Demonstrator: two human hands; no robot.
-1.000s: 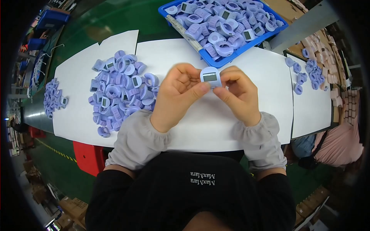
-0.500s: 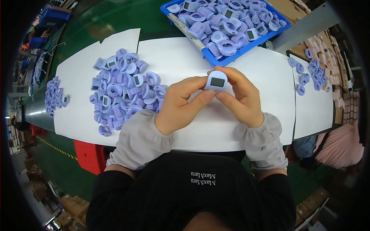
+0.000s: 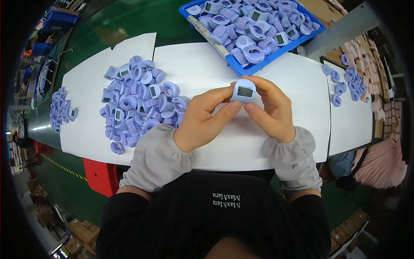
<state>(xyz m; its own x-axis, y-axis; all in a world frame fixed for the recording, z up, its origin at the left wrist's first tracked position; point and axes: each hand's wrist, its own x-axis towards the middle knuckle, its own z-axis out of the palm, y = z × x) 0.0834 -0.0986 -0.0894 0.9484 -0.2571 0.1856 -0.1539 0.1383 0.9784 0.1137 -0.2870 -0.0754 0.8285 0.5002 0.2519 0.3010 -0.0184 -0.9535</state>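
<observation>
Our left hand (image 3: pixel 200 118) and right hand (image 3: pixel 276 113) are raised over the white-covered counter (image 3: pixel 233 144), on our side of the blue tray (image 3: pixel 255 67), fingers curled and thumbs angled inward. Together they grasp one lilac ring-shaped device (image 3: pixel 244 97), screen facing up, just in front of that tray. We count one tray, heaped, two piles (image 3: pixel 140 99) left of it and one scattered group (image 3: pixel 354 84) right; their pieces overlap too much to count.
</observation>
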